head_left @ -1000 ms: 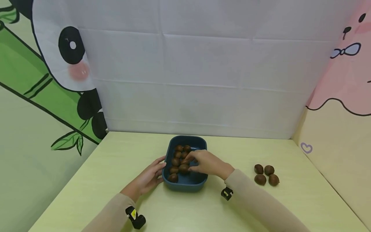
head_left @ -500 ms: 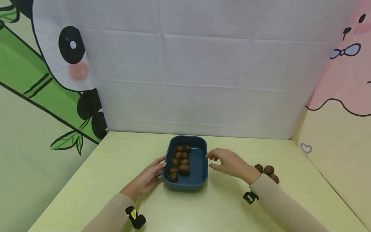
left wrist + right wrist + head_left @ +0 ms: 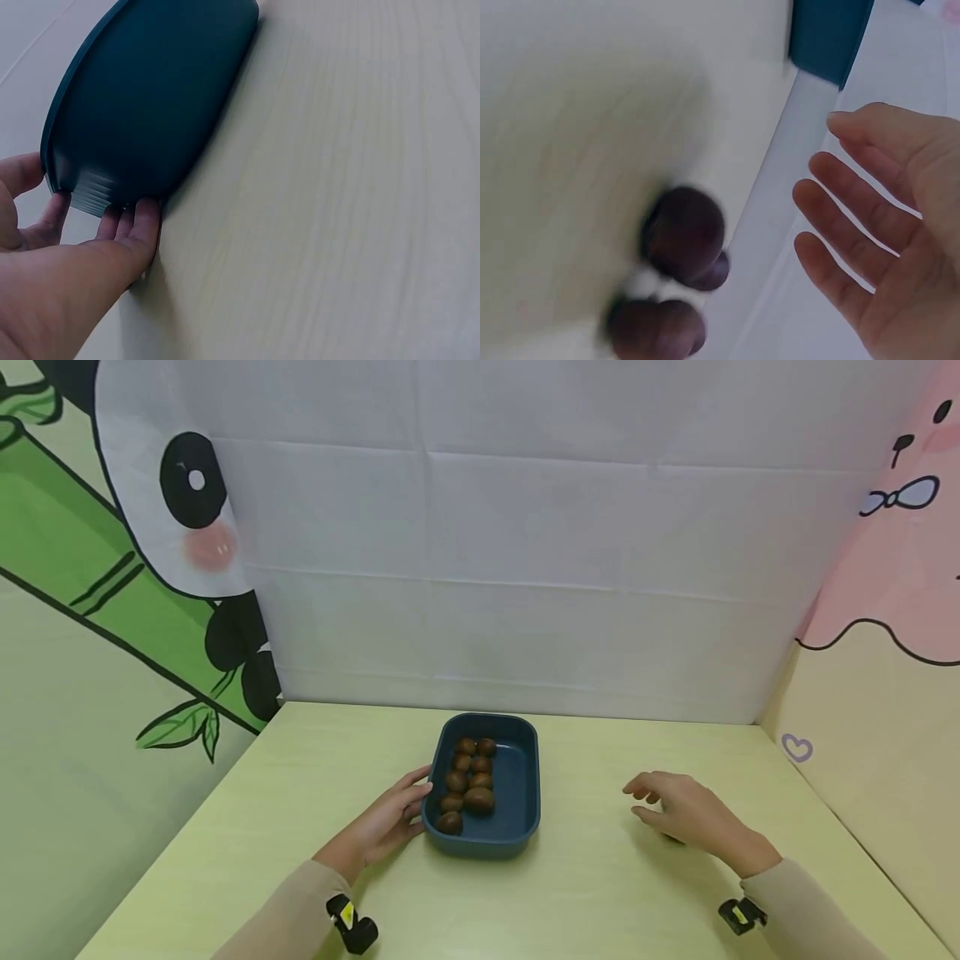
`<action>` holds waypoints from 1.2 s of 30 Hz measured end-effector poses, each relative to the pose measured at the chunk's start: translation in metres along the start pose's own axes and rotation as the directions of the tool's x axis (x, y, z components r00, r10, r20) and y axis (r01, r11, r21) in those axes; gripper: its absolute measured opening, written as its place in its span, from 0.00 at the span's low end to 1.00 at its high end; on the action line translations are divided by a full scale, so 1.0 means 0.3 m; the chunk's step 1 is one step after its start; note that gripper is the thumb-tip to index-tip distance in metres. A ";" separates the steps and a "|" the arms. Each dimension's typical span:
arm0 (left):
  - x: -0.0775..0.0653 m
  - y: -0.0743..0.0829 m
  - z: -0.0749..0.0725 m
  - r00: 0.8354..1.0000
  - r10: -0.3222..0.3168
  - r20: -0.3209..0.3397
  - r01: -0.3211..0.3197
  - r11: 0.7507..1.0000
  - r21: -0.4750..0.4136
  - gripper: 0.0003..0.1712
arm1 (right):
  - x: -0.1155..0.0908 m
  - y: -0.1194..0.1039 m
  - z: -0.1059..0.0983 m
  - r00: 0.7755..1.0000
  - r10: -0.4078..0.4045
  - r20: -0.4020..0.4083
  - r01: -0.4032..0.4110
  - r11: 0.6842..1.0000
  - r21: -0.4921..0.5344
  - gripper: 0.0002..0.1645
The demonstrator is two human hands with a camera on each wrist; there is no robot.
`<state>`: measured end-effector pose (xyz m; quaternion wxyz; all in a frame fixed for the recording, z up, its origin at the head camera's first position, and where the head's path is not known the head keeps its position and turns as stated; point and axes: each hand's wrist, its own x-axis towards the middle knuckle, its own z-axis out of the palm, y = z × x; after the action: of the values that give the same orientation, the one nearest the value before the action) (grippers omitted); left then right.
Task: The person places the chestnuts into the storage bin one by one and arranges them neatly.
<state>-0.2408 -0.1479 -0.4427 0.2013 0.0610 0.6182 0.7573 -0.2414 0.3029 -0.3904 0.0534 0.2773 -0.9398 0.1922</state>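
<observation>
My left hand (image 3: 386, 822) rests its fingertips against the left wall of a dark blue rectangular box (image 3: 528, 793). Seen from the left wrist, the fingers touch the outside of the box (image 3: 150, 97) near its end. Two uneven rows of brown chestnuts (image 3: 478, 802) lie along the left half inside it. To the right, over the table, my right hand (image 3: 690, 814) hovers with fingers loosely bent and nothing in them. Several loose chestnuts (image 3: 682, 232) lie just beyond its fingertips in the right wrist view; in the head view the hand almost wholly hides them.
The pale yellow table (image 3: 585, 893) runs back to a white cloth screen (image 3: 525, 568). A panda and bamboo drawing (image 3: 191, 485) covers the left wall, a pink cartoon (image 3: 892, 552) the right. A small black camera (image 3: 351, 922) sits on each wrist.
My right hand has let go of a chestnut inside the box and travelled right, out over the loose chestnuts. The left hand stays at the box. The head view has shifted slightly.
</observation>
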 end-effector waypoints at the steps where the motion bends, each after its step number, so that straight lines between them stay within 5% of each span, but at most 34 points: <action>1: 0.000 0.000 0.001 1.000 0.000 -0.004 0.000 1.000 -0.002 0.38 | -0.017 0.017 -0.003 1.000 0.020 0.008 -0.020 1.000 0.004 0.12; 12: 0.009 -0.016 0.004 1.000 0.001 0.006 -0.001 1.000 -0.010 0.38 | -0.162 0.159 0.004 0.998 0.053 0.035 -0.053 0.999 -0.011 0.16; 36: 0.007 -0.012 0.000 1.000 0.004 -0.017 -0.004 1.000 -0.011 0.37 | -0.131 0.162 0.032 1.000 0.031 0.001 -0.031 0.991 -0.128 0.23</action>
<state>-0.2419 -0.1465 -0.4464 0.1951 0.0547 0.6156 0.7616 -0.2346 0.3564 -0.4233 0.0667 0.2591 -0.9545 0.1319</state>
